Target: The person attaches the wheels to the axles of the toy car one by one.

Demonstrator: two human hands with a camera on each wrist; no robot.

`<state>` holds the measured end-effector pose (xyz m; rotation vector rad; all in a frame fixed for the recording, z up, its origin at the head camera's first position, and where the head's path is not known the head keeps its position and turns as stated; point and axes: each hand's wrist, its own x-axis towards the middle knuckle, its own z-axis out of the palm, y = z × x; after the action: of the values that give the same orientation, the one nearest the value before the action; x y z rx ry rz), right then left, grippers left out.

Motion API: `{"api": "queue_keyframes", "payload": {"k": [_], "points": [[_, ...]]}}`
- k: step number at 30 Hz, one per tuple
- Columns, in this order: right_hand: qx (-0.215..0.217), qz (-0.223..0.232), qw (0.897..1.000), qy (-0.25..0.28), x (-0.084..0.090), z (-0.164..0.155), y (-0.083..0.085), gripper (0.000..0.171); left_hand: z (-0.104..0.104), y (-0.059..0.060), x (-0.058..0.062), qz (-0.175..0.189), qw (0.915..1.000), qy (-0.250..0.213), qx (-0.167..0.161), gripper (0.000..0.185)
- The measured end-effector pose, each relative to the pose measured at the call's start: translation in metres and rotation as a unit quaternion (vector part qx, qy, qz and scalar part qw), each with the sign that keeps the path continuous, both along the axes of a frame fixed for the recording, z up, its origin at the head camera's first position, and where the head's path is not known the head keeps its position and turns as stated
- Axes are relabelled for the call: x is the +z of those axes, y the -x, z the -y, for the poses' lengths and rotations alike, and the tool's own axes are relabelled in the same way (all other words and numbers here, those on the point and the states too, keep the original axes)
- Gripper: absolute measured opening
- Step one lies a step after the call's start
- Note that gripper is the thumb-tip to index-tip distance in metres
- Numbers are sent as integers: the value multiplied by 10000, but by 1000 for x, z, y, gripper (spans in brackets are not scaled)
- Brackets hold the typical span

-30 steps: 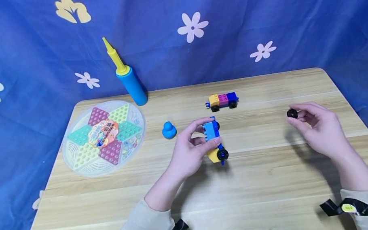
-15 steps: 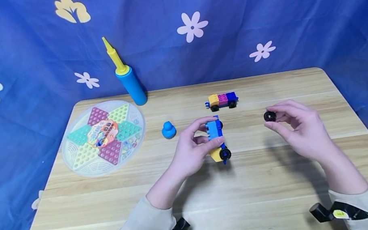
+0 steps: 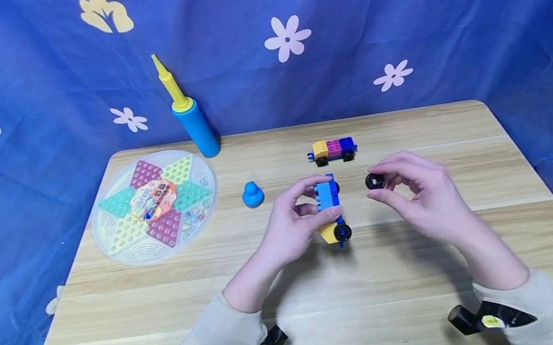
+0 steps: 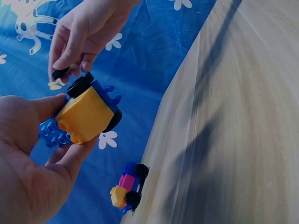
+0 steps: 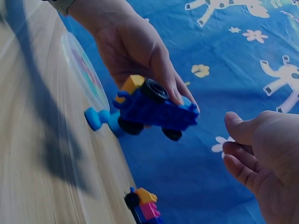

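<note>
My left hand (image 3: pixel 294 225) grips a small blue and yellow brick car (image 3: pixel 330 210) with black wheels, lifted above the middle of the wooden table (image 3: pixel 334 310). The same car (image 4: pixel 86 114) (image 5: pixel 154 109) shows in both wrist views, underside turned toward the right wrist camera. My right hand (image 3: pixel 415 191) pinches a loose black wheel (image 3: pixel 375 181) between thumb and fingers, a short gap to the right of the car. In the left wrist view the wheel (image 4: pixel 60 73) sits just above the car. A second brick car (image 3: pixel 332 150), yellow, pink and blue, stands on the table behind.
A round plastic checkers board (image 3: pixel 155 206) lies at the left of the table. A small blue stopper (image 3: pixel 253 195) stands beside it, and a blue and yellow hand pump (image 3: pixel 188 114) stands at the back edge. A blue flowered cloth (image 3: pixel 392 10) hangs behind.
My right hand has carried the black wheel leftward, from far right to close beside the car. My left hand and the car have shifted slightly right.
</note>
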<state>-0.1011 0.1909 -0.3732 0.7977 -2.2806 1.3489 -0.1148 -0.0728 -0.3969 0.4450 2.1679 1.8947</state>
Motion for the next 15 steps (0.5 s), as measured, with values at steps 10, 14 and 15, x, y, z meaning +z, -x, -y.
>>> {"api": "queue_keyframes", "payload": {"k": [10,14,15], "points": [[144,-223,9995,-187,1,20,5,36,-4,0,-1,62,9997,-149,-163,51],[218,-226,9994,-171,0,28,6,36,-5,0,-1,72,9995,-208,-203,51],[243,-204,9993,-173,0,29,6,35,-5,0,-1,80,9995,-226,-217,51]]}}
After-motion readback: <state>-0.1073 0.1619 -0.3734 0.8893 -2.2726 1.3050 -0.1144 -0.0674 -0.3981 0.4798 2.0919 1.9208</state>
